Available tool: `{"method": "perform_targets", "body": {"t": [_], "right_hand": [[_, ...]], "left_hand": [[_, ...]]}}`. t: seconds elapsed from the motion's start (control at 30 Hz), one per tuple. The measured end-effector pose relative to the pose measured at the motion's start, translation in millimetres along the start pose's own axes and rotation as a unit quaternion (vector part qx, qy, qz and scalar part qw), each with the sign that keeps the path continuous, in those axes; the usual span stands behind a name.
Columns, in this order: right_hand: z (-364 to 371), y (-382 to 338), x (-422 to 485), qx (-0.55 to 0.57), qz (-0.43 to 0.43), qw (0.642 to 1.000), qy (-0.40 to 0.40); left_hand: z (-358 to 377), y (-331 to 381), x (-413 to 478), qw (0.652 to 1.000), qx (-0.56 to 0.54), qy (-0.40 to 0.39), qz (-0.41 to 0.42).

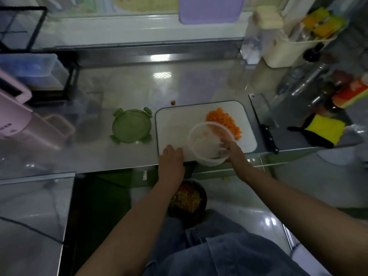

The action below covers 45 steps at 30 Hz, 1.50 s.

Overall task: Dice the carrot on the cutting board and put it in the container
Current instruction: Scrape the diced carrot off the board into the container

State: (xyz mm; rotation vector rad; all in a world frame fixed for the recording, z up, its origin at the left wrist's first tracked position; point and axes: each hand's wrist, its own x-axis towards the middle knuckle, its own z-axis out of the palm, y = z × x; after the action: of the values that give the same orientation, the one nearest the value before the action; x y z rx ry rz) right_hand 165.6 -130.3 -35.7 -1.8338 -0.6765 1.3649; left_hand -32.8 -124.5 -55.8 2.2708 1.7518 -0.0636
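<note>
The counter is shiny metal, mirroring the ceiling lights. On it lies a white board, smooth and matt, plastic by its look. The container is clear, thin plastic with a slight gloss. The lid to the left is see-through green plastic. The knife at right has a dull metal blade and a black handle. Nearest are trousers of matt blue denim.
</note>
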Motion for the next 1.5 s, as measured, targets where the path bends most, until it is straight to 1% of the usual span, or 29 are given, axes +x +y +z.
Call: {"method": "perform_targets", "body": {"t": [0.13, 0.27, 0.43, 0.57, 0.7, 0.73, 0.8, 0.87, 0.9, 0.93, 0.97, 1.0, 1.03, 1.1, 1.13, 1.23, 1.27, 1.43, 1.5], "right_hand": [[-3, 12, 2, -0.085, -0.056, 0.994, -0.028], [-5, 18, -1, -0.183, -0.106, 0.977, -0.032], [0, 19, 0, -0.231, -0.119, 0.965, -0.042], [9, 26, -7, -0.231, -0.117, 0.966, -0.027], [14, 32, -11, -0.222, -0.116, 0.968, -0.016], [14, 33, -11, -0.218, -0.113, 0.969, -0.014], [12, 35, -14, -0.204, -0.119, 0.972, -0.013], [11, 37, -20, -0.184, -0.147, 0.972, -0.017], [11, 38, -23, -0.173, -0.158, 0.972, -0.027], [11, 38, -27, -0.164, -0.161, 0.972, -0.045], [10, 38, -29, -0.162, -0.161, 0.971, -0.067], [10, 39, -31, -0.171, -0.161, 0.968, -0.092], [9, 40, -32, -0.187, -0.164, 0.961, -0.117], [4, 42, -32, -0.212, -0.174, 0.950, -0.153], [0, 42, -33, -0.220, -0.170, 0.947, -0.163], [-12, 45, -29, -0.241, -0.141, 0.940, -0.197], [-17, 46, -28, -0.258, -0.144, 0.932, -0.210], [-37, 48, -23, -0.342, -0.159, 0.888, -0.265], [-46, 48, -20, -0.396, -0.200, 0.866, -0.229]], "left_hand": [[3, 8, 2, 0.998, 0.065, 0.014, -0.021], [5, 7, 2, 0.995, 0.094, 0.022, -0.006], [6, 0, -1, 0.994, 0.108, 0.018, -0.001], [4, -11, -7, 0.994, 0.112, 0.013, 0.008], [5, -20, -13, 0.995, 0.096, 0.010, 0.019], [6, -24, -15, 0.997, 0.068, 0.022, 0.029], [6, -32, -18, 0.995, -0.041, 0.077, 0.042], [3, -39, -22, 0.975, -0.166, 0.151, 0.010], [1, -40, -24, 0.957, -0.236, 0.167, -0.028], [-3, -39, -27, 0.935, -0.313, 0.151, -0.073], [-5, -36, -27, 0.907, -0.391, 0.112, -0.111], [-6, -32, -29, 0.880, -0.450, 0.073, -0.133], [-6, -30, -29, 0.867, -0.476, 0.037, -0.143], [-6, -24, -32, 0.858, -0.491, -0.022, -0.150], [-4, -22, -34, 0.842, -0.516, -0.053, -0.149], [0, -15, -45, 0.760, -0.608, -0.156, -0.168], [2, -12, -50, 0.742, -0.621, -0.177, -0.180], [21, 0, -66, 0.710, -0.625, -0.234, -0.226], [22, 8, -72, 0.714, -0.593, -0.277, -0.249]]}}
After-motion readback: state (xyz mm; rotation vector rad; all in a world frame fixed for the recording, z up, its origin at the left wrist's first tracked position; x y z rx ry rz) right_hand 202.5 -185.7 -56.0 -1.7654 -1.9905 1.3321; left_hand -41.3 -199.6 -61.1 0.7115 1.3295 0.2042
